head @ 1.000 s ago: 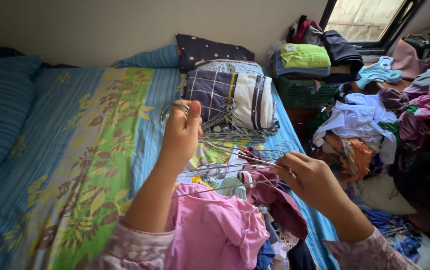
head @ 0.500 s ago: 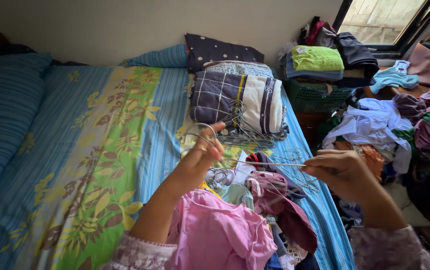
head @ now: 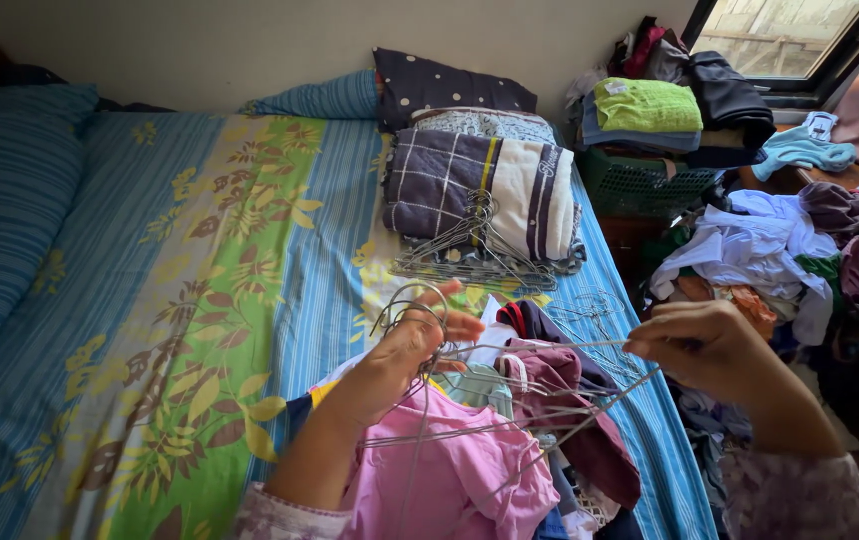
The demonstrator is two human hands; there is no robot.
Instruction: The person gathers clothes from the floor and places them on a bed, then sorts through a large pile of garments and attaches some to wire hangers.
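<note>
My left hand (head: 420,345) grips the hooks of a bundle of thin wire hangers (head: 510,400) over the bed. My right hand (head: 715,350) pinches the far shoulder end of the same hangers. The hangers span between both hands above a heap of clothes, with a pink garment (head: 450,470) nearest me and a maroon one (head: 575,400) beside it. More wire hangers (head: 470,245) lie loose against a folded stack (head: 480,185) of checked and striped cloth further up the bed.
The bed (head: 200,300) has a blue striped sheet with a green leaf band. Pillows (head: 10,190) lie left and at the head. To the right stand a green basket (head: 650,185) under folded clothes and a loose clothes pile (head: 780,250) below a window.
My left hand has dropped lower and nearer with the hanger hooks. My right hand has moved outward to the right, spreading the hangers. The view has tilted down slightly.
</note>
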